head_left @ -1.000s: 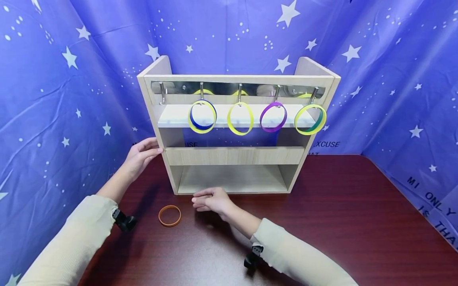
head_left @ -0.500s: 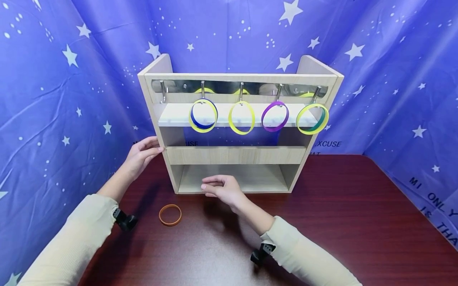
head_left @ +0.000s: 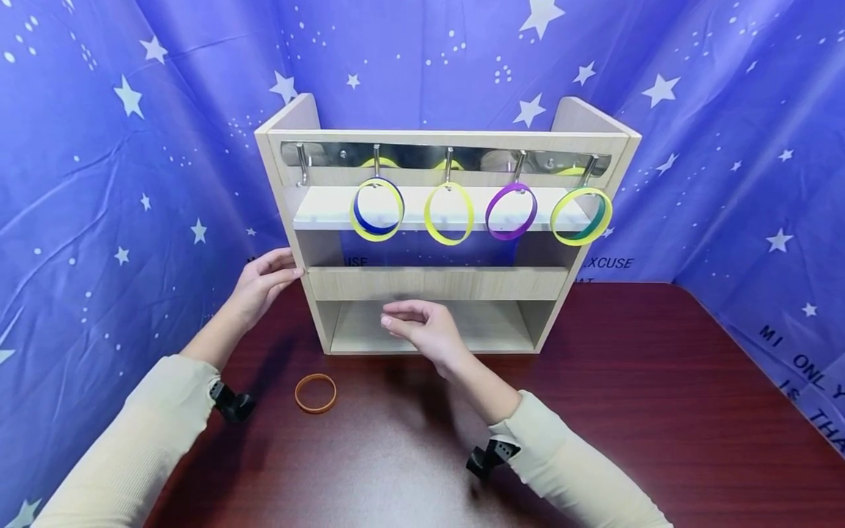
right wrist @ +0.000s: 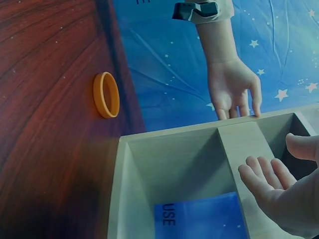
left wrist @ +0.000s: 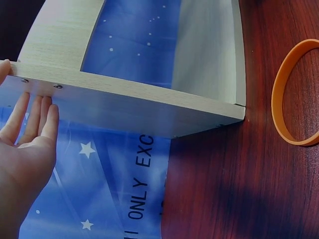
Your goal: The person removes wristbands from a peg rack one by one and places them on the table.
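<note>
My left hand (head_left: 256, 292) touches the left side panel of a pale wooden shelf (head_left: 439, 284), its fingertips on the outer face and its thumb at the front edge. My right hand (head_left: 432, 336) is raised before the shelf's lower opening, fingers loosely bent and holding nothing. An orange wristband (head_left: 298, 400) lies on the table, left of my right hand. From the shelf's metal hook rail hang a yellow-and-blue wristband (head_left: 355, 227), a yellow wristband (head_left: 428, 220), a purple wristband (head_left: 490, 220) and a yellow-and-green wristband (head_left: 604, 220). The leftmost hook (head_left: 301, 165) carries no band.
The shelf stands on a dark red wooden table (head_left: 627, 411). A white board (head_left: 412, 213) lies behind the hanging bands. Blue curtains (head_left: 422, 59) with white stars surround the table at the back and sides.
My right hand has risen from low before the shelf's front edge and shifted to the right. My left hand stays against the side panel. The orange wristband has not moved on the table.
</note>
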`<state>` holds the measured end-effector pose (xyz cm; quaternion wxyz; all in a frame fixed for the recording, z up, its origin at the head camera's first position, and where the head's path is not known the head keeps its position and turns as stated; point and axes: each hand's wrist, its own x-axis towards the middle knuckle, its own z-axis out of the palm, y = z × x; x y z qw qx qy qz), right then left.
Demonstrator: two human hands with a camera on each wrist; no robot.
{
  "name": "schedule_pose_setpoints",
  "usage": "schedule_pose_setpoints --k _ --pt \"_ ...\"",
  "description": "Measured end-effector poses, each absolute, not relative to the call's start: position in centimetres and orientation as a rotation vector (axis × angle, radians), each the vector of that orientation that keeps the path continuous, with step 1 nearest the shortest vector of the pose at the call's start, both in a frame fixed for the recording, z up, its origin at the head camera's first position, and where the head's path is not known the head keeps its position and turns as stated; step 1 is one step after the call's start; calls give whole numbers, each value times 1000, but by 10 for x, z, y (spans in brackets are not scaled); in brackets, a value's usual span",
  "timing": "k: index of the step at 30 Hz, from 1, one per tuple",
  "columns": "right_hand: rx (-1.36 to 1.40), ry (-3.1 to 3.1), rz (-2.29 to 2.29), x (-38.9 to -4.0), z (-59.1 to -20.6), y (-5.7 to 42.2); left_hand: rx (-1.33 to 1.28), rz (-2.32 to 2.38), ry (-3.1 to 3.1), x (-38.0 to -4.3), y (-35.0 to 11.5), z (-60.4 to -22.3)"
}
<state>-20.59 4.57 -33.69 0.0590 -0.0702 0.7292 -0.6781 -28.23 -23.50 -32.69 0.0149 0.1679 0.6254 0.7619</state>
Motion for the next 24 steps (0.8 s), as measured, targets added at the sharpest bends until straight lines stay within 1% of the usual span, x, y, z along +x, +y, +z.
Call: schedule_pose_setpoints --k 6,20,24 --pt "-215 2295 -2053 -203 -328 47 515 2374 1947 -282 -234 -326" --pt "-294 2206 -2220 -202 -312 41 505 2379 1949 -282 -234 -326" --pt "-309 2145 -2329 -202 -308 38 502 2378 1949 -282 -234 -327"
